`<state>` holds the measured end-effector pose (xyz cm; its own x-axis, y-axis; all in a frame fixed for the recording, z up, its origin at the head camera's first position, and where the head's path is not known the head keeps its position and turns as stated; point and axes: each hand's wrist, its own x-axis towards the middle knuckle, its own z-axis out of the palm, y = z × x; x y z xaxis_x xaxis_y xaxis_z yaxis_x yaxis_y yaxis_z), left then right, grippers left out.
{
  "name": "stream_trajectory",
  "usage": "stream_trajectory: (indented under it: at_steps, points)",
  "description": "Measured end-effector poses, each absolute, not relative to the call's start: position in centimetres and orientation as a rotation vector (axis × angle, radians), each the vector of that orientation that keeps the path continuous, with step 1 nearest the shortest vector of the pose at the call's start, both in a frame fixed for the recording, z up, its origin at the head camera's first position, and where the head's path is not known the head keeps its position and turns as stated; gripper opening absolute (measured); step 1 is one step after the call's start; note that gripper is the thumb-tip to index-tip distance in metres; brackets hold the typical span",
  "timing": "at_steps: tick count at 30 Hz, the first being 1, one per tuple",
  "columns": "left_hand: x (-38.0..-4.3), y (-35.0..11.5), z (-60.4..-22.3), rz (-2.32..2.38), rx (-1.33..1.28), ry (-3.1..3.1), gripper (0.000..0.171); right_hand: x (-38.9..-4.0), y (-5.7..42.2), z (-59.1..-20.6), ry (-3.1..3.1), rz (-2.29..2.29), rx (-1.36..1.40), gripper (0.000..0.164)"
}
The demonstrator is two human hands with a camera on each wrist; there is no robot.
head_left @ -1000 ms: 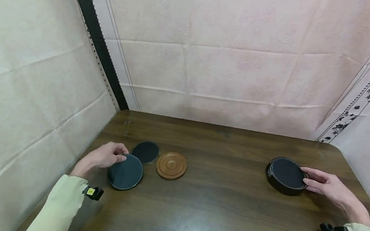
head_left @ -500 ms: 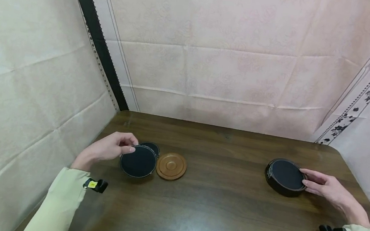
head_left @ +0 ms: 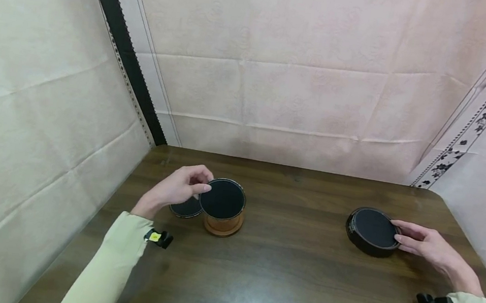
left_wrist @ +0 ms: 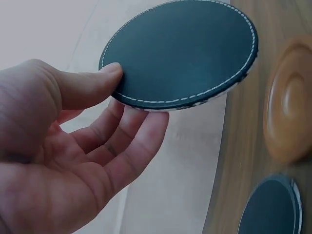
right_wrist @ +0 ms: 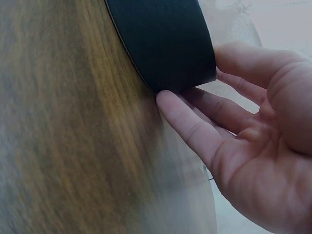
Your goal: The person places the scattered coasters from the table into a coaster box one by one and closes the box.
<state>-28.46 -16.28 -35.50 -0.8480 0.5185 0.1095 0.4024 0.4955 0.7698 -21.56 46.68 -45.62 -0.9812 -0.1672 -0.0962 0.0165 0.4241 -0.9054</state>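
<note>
My left hand (head_left: 183,184) pinches a round black coaster (left_wrist: 180,53) with white edge stitching by its rim, thumb on top and fingers beneath. In the head view this coaster overlaps a round brown wooden coaster (head_left: 222,228); the left wrist view shows a gap between them. A second black coaster (head_left: 186,209) lies on the table just left of the wooden one, partly hidden. At the right, my right hand (head_left: 429,245) holds the side of a low, round black coaster holder (head_left: 373,227), thumb and fingers against its wall. The holder stands on the table.
A dark wooden table (head_left: 281,279) lies under everything. Pale cloth curtains (head_left: 308,78) hang behind it and along both sides. Each wrist carries a small black camera, such as the left camera (head_left: 159,238).
My left hand has lifted the black coaster and carried it right and away from me, from beside the second black coaster to over the wooden one. The right hand stays at the holder.
</note>
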Motion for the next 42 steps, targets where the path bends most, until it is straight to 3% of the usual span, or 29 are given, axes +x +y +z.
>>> stream_trajectory:
  at_steps: [33,42]
  points:
    - [-31.3,-3.5,-36.7,1.462,0.799,2.445,0.013,-21.8,46.6,-45.3,2.494,-1.567,-0.113,0.067]
    - [-31.8,0.1,-37.5,1.581,0.69,2.311,0.014,-21.9,46.6,-45.4,2.494,-1.582,-0.101,0.066]
